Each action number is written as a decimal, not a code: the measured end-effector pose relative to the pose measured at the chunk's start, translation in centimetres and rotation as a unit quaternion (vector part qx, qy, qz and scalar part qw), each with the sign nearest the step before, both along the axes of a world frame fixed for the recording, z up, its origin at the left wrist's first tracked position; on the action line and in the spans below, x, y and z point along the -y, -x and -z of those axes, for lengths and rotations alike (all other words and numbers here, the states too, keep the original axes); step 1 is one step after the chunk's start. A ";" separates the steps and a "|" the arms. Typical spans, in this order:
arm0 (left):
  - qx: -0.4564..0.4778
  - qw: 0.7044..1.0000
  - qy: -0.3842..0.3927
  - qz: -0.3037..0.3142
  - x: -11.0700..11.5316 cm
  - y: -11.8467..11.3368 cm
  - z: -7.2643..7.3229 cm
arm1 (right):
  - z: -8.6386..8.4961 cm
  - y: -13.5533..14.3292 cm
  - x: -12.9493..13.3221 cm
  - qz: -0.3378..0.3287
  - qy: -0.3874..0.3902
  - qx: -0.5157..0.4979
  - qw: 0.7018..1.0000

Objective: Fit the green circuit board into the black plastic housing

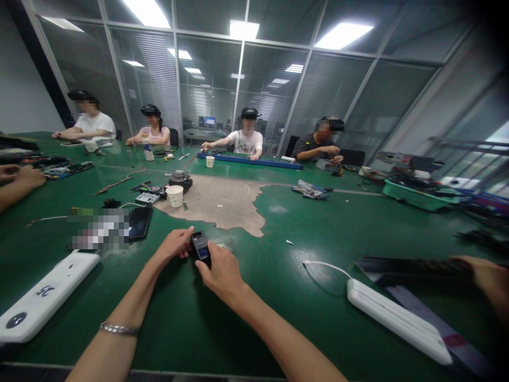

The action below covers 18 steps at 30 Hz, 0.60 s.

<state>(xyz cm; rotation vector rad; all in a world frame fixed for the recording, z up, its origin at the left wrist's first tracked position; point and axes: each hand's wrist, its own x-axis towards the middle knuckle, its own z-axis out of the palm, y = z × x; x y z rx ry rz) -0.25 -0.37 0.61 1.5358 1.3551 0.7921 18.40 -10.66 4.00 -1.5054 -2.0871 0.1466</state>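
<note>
Green table (191, 329) underlying black device (201, 245), long axis pointing eleven o'clock; right hand (225, 269) clamping from four, left hand (177, 244) from nine.

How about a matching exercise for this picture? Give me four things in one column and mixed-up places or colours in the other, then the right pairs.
Things:
1. Small dark device
2. Silver bracelet
3. Basket
4. Long bar

Places or colours:
A. Blue, in front of a seated person
B. Between the left hand and the right hand
C. Light green, toward the right of the picture
D. Around the left forearm

Right pairs: 1-B, 2-D, 3-C, 4-A
</note>
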 end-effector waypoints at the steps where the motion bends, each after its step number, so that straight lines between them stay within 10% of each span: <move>1: 0.002 1.000 -0.001 -0.003 0.0 0.0 0.0 | 0.1 0.3 0.1 0.007 -0.003 0.003 1.000; 9: 0.023 1.000 0.014 -0.008 -0.1 0.2 0.2 | 0.8 0.9 0.0 0.031 -0.029 -0.009 0.999; 18: 0.066 0.996 0.060 -0.026 0.0 0.1 -0.3 | -2.4 -1.7 -1.0 0.060 -0.055 -0.106 0.991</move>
